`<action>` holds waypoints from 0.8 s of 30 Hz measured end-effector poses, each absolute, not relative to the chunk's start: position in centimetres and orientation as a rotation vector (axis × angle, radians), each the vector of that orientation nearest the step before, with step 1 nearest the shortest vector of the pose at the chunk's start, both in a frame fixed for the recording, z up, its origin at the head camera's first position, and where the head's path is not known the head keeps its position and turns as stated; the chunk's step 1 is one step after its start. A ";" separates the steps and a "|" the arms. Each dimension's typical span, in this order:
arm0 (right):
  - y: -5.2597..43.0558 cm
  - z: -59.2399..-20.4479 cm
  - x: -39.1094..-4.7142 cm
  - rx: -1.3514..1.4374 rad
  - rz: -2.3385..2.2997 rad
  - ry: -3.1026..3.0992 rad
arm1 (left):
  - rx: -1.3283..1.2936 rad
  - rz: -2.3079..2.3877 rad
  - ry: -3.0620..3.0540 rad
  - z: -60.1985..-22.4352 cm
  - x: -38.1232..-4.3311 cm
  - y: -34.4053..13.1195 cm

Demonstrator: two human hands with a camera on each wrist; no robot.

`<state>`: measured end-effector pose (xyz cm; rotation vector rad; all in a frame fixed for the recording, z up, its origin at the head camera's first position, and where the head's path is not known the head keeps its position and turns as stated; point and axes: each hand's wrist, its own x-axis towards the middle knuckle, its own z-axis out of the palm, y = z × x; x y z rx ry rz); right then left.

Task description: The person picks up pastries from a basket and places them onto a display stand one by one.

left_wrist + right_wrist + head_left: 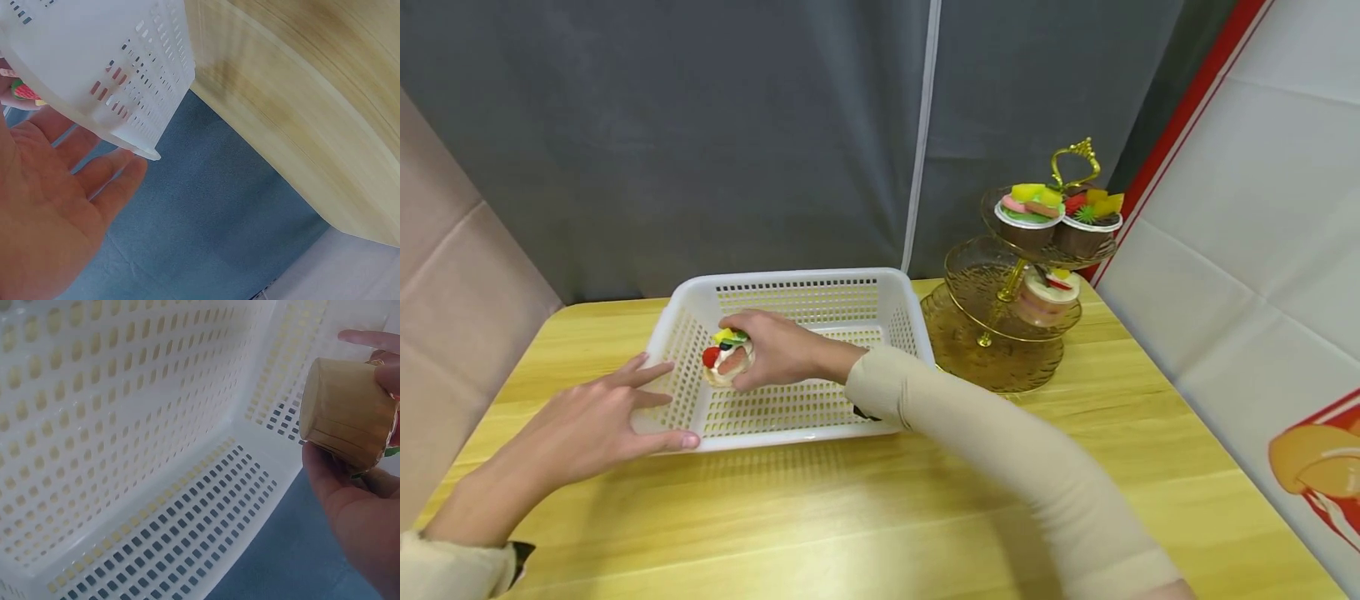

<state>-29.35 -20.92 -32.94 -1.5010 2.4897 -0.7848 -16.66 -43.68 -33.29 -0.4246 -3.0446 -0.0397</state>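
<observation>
My right hand (782, 346) grips a fruit-topped cupcake (727, 358) over the left part of a white perforated plastic basket (850, 432). Red, yellow and green pieces sit on its cream. From the right wrist view, the cupcake's plain tan cup (347, 412) shows side-on, thumb and fingers around it, its base facing the basket's interior. At the basket's left end is my left hand (591, 421), fingers spread and nearly straight. Its fingertips (139, 164) meet the underside of the rim in the left wrist view, and its thumb lies along the front left corner.
Right of the basket stands a three-tier gold-toned stand (992, 367). Two fruit-topped cupcakes (1028, 218) are on its top tier and a pink-and-white cake (1047, 298) on the middle one. A grey curtain (737, 150) hangs behind the wooden table (820, 517); a white panel (1247, 225) borders the right.
</observation>
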 end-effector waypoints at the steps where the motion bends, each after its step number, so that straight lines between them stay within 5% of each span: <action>1: -20.6 -32.8 -29.3 -1.507 -0.788 2.493 | -0.425 -0.040 -3.043 -33.3 -16.7 -43.7; 24: -14.2 -29.4 -29.4 -1.469 -1.009 2.556 | -0.420 -0.023 -3.059 -33.3 -16.6 -43.6</action>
